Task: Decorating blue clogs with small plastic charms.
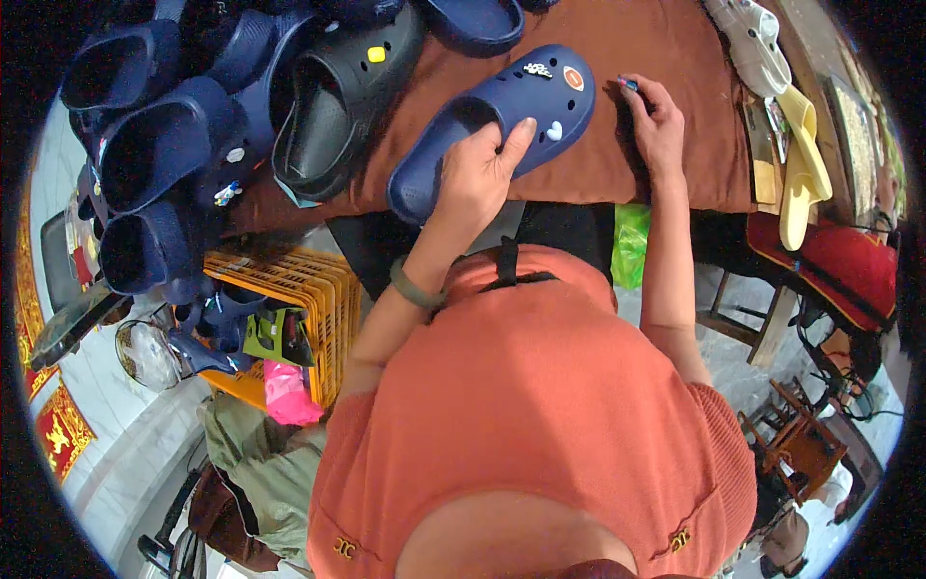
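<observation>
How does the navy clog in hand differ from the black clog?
The left hand holds the navy clog; the black clog lies untouched to its left. The navy clog bears a white heart charm and an orange oval; the black clog, a yellow charm. Both have holed uppers, toes toward the picture's upper right.

The navy-blue clog (pixel 516 99) bears a pale heart (pixel 555 130) and an orange-and-white oval (pixel 573 77); the black clog (pixel 338 121) has a yellow charm (pixel 376 55). The cloth (pixel 675 39) is brown, the crate (pixel 333 294) orange, the slipper (pixel 803 179) pale yellow
</observation>
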Demonstrator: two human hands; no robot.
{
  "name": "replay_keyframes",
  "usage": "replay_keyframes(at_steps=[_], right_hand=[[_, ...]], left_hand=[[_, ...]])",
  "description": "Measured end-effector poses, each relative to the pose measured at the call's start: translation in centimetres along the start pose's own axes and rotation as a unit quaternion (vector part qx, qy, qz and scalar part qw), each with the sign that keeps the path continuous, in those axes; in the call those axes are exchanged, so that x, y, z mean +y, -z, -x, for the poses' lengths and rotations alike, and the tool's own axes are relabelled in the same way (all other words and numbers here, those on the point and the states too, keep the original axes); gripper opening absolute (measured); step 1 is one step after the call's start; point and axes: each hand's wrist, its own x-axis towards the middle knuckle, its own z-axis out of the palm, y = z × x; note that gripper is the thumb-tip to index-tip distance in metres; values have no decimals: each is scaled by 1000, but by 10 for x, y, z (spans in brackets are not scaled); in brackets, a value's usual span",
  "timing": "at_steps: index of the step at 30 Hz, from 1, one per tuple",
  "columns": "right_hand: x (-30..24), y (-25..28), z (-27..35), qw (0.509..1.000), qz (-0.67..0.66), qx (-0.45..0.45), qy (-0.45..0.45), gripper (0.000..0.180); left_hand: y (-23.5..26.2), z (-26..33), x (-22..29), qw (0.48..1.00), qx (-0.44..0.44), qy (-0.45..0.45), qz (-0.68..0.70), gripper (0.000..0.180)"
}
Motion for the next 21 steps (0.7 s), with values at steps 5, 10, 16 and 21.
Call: replay_keyframes(at_steps=[5, 10, 16, 21], right_hand=[[-28, 1, 33, 997, -15, -69, 14, 18], [-74, 5, 57, 979, -50, -193, 43, 18], [-112, -6, 57, 950, 66, -287, 108, 21], [-113, -9, 48, 936, 129, -310, 103, 26]], left_hand=[[-1, -1, -3, 995, 8, -54, 83, 39], [2, 0, 1, 995, 6, -67, 73, 37], [-1, -2, -13, 994, 5, -78, 74, 39], [-2, 1, -6, 994, -3, -58, 92, 38]])
